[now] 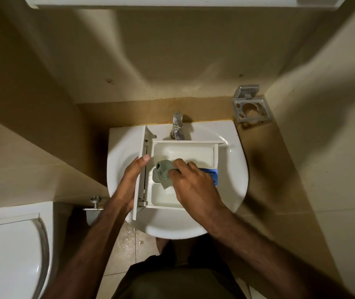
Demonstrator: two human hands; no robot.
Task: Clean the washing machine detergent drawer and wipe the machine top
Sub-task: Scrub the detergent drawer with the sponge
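Drawer (183,152) sits out over the sink (234,169), mid-scrub. Right hand (193,184) pinches a cloth (163,172) at its nine-o'clock end; left hand (132,180) grips the front panel. Machine top isn't visible, likely undone.

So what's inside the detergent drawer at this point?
Inside the detergent drawer: a grey-green cloth gripped by the right hand and a blue insert at the right. The hand covers the middle compartment, so its contents cannot be seen.

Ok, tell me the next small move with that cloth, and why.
Probably drag the cloth on into the near compartment of the drawer: the right hand pinches it at the divider, the left hand steadies the front panel over the sink, and that pocket looks unwiped.
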